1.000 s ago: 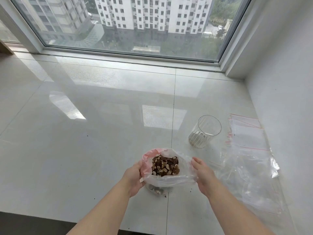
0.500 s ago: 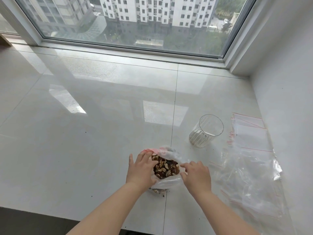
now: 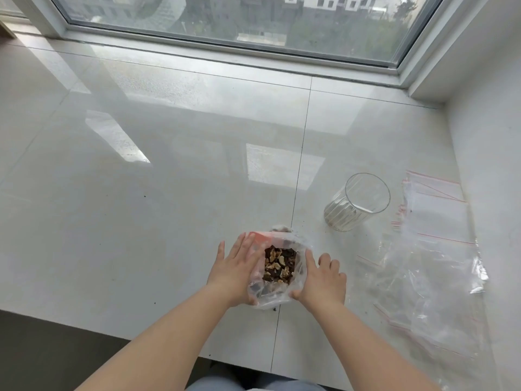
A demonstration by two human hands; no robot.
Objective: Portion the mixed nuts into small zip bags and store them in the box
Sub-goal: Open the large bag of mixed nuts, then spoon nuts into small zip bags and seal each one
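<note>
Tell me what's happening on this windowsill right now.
A person is cupping an open plastic bag of mixed nuts between both hands, the left hand on one side and the right hand on the other, on a white tiled ledge. An empty ribbed glass stands to the right, next to a pile of empty zip bags. No small bag has been filled yet, and no box is in view.

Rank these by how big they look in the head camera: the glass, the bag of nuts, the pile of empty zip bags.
1. Pile of empty zip bags.
2. Bag of nuts.
3. Glass, though it looks close to the nut bag and stands farther away.
</note>
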